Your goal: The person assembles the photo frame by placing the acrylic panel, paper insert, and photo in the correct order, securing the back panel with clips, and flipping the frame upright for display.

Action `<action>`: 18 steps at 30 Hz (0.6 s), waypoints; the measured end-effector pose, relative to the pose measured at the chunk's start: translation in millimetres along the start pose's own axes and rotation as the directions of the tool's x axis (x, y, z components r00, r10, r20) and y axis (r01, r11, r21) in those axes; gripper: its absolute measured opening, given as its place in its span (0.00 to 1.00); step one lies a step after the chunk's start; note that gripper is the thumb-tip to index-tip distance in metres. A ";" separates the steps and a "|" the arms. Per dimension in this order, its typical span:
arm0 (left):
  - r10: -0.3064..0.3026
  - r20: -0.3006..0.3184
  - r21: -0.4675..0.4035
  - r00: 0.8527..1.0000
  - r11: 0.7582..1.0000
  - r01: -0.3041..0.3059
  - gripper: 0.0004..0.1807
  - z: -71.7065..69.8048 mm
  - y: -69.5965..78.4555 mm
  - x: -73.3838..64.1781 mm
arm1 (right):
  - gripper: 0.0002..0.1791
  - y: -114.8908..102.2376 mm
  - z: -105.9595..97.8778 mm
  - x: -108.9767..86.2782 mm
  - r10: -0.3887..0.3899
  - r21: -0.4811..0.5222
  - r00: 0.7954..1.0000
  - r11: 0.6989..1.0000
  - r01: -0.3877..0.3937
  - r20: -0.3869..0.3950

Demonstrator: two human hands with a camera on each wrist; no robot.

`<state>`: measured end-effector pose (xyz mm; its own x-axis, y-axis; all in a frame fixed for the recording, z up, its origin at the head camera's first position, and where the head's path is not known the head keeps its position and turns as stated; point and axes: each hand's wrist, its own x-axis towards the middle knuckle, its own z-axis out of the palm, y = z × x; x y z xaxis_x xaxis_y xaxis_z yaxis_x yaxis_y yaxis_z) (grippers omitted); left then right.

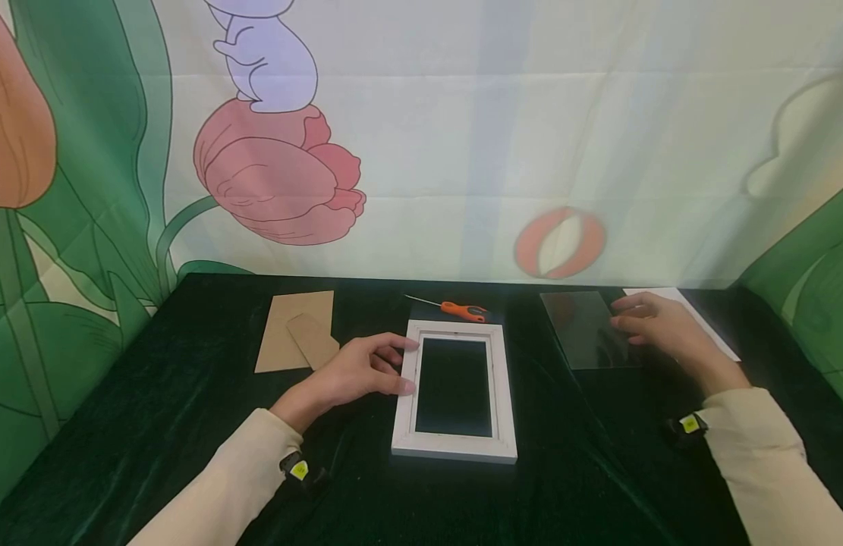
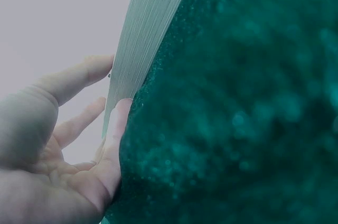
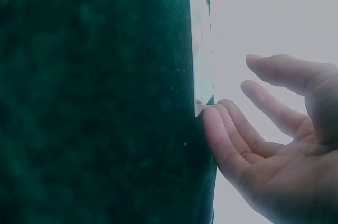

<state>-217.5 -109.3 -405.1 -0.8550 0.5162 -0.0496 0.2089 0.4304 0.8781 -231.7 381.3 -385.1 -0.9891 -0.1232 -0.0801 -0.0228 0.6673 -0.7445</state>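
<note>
A white picture frame lies on the dark green cloth in the middle of the head view, its opening showing the cloth. My left hand holds its left side, thumb and index fingertip on the bar. In the left wrist view, that hand has a finger against the frame's side. On the right lies a clear pane. Over its right edge is my right hand, fingers loosely bent. The right wrist view shows the lower fingertips of this hand right at the pane's corner, with the thumb apart.
Behind the frame rests a screwdriver with an orange handle, on a dark flat piece. A brown backing board with a stand flap lies at the left. Partly under the right hand's outline is a white sheet. A printed curtain hangs behind.
</note>
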 end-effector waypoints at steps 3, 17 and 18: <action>-0.001 -0.001 0.002 1.000 1.000 0.001 0.34 0.1 -0.1 0.4 | 0.33 1.6 0.1 -0.2 0.007 -0.008 1.000 1.000 -0.007 0.004; -0.003 -0.003 0.002 1.000 1.000 0.003 0.34 -0.1 0.4 -0.4 | 0.34 5.5 5.0 3.2 0.010 -0.094 1.000 0.995 -0.008 0.017; -0.001 -0.003 0.002 1.000 1.000 0.001 0.34 -0.1 0.3 -0.4 | 0.34 4.4 5.5 3.0 0.009 -0.097 1.000 0.995 -0.007 0.016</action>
<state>-217.1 -109.4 -404.8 -0.8565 0.5138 -0.0489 0.2091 0.4321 0.8772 -233.9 379.8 -392.3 -0.9868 -0.1293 -0.0975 -0.0296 0.7361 -0.6762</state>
